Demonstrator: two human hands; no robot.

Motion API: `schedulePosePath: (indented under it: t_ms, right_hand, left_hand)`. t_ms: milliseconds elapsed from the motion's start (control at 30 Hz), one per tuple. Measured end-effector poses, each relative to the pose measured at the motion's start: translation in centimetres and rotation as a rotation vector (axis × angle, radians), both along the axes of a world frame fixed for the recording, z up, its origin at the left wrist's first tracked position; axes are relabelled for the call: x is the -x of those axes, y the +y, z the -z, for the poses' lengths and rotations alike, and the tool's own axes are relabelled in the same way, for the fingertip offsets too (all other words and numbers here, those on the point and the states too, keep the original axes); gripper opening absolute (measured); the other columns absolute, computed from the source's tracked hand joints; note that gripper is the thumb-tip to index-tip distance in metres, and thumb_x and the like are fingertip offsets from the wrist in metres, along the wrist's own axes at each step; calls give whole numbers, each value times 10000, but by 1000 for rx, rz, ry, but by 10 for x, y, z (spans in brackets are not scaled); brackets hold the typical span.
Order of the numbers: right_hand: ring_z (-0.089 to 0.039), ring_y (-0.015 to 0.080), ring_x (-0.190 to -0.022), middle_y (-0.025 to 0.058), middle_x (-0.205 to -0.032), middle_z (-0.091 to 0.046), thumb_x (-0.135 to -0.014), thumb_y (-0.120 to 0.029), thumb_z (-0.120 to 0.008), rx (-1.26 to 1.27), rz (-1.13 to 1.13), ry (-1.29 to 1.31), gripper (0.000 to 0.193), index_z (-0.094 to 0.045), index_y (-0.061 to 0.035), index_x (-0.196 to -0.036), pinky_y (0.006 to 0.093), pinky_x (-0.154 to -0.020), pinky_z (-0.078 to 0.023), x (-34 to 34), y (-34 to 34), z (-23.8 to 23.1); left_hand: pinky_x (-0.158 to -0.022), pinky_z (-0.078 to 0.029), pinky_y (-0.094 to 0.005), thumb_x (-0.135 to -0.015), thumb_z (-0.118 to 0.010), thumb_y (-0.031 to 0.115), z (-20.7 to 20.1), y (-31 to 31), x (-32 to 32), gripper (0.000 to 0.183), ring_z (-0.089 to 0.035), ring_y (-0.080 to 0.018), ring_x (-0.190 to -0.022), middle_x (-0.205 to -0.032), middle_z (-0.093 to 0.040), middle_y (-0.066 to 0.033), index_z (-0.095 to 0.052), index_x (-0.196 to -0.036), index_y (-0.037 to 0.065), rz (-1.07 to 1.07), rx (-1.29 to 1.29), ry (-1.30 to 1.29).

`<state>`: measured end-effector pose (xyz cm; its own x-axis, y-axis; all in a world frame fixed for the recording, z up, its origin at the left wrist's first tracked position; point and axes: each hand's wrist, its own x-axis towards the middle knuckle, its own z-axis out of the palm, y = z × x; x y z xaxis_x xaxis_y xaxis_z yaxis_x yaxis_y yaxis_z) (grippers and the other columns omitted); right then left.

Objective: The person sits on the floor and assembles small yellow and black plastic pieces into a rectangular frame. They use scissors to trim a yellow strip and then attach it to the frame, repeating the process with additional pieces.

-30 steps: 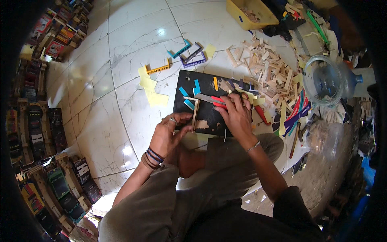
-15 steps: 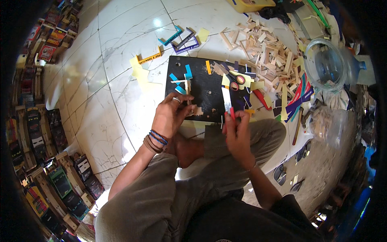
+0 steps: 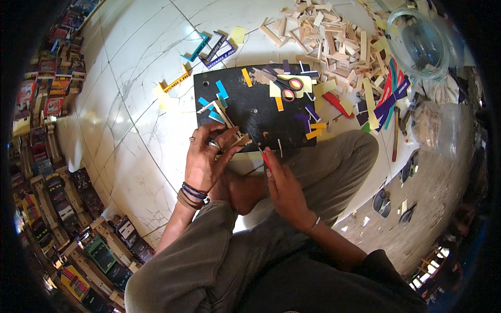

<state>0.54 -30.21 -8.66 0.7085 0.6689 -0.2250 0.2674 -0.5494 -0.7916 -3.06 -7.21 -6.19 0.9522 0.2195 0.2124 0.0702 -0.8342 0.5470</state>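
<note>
My left hand (image 3: pixel 207 159) pinches a small angled piece made of thin wooden strips (image 3: pixel 226 118) near the front left of a black board (image 3: pixel 271 128). In my right hand (image 3: pixel 288 195) is a red-handled knife (image 3: pixel 266 158), closed in my fingers. Its blade, seen nearly edge-on, points at the near end of the wooden piece; whether they touch I cannot tell. Blue strips (image 3: pixel 222 89) lie beside the piece, and a yellow-orange strip (image 3: pixel 247 77) sits farther back. Black-handled scissors (image 3: pixel 292 83) rest on pale yellow paper at the board's right.
A heap of wooden sticks (image 3: pixel 334 44) spreads beyond the board. Coloured angled pieces (image 3: pixel 216 51) lie on the white tiles at the back left. On the right are a hammer (image 3: pixel 395 135), a red tool (image 3: pixel 338 104) and a clear plastic container (image 3: pixel 417 44). Stacked packages (image 3: pixel 57 190) line the left.
My right hand has brought the knife left and nearer, from over the board to the wooden piece. My left hand has tilted that piece. The whole view has shifted slightly.
</note>
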Motion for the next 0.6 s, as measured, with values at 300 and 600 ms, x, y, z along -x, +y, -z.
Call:
schedulePosePath:
  t_ms: [300,600]
  right_hand:
    - [-675,352,-778,184,-1064,-596,-978,-112,-563,102,-44,-20,787,-139,-264,-1623,404,-608,-602,11,7,3]
    - [-668,408,-841,221,-1098,-579,-979,-82,-528,71,-39,79,751,-163,-242,-1616,446,-676,-597,18,14,3]
  left_hand:
    - [-779,-571,-353,-839,-790,120,13,-8,-2,289,-705,-242,-882,-985,-744,-73,-739,-1124,106,-80,154,87]
    - [-762,-581,-294,-847,-802,119,17,-7,0,328,-738,-177,-858,-965,-764,-102,-739,-1168,97,-179,369,195]
